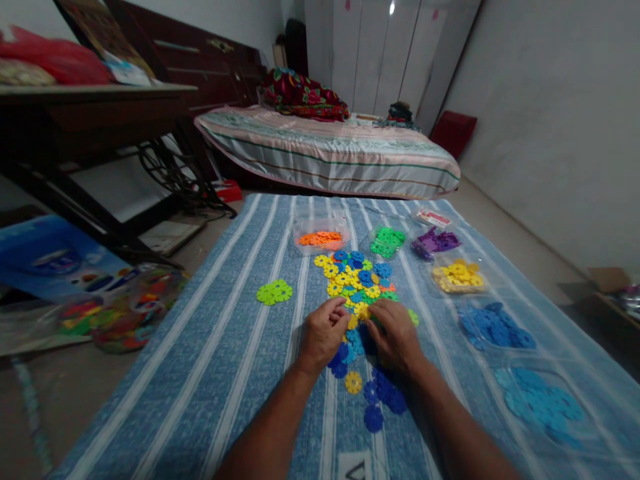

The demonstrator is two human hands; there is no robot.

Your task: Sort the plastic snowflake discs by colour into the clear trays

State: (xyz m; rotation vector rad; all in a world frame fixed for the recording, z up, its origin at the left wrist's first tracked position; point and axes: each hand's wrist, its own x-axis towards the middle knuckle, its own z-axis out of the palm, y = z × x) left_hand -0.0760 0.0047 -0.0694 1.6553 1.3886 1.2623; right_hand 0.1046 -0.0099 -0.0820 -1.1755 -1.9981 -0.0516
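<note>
A mixed pile of plastic flower-shaped building discs (345, 279), in yellow, blue, green and orange, lies on the striped cloth. My left hand (325, 333) is at the pile's near left edge, its fingers curled together; what they hold, if anything, is hidden. Across from it, my right hand (395, 333) reaches over the pile with bent fingers closed at a yellow disc (363, 311). Dark blue discs (385, 390) and a single orange-yellow disc (353, 383) lie nearer to me, between my forearms. Off to the left sits a small group of lime-green discs (275, 292).
Clear tubs hold orange discs (320, 239), green discs (387, 241), purple discs (435, 241), yellow discs (458, 275), blue discs (497, 325) and light blue discs (543, 403). Beyond the table stands a bed (330, 153). A treadle sewing table (100, 100) is at the left.
</note>
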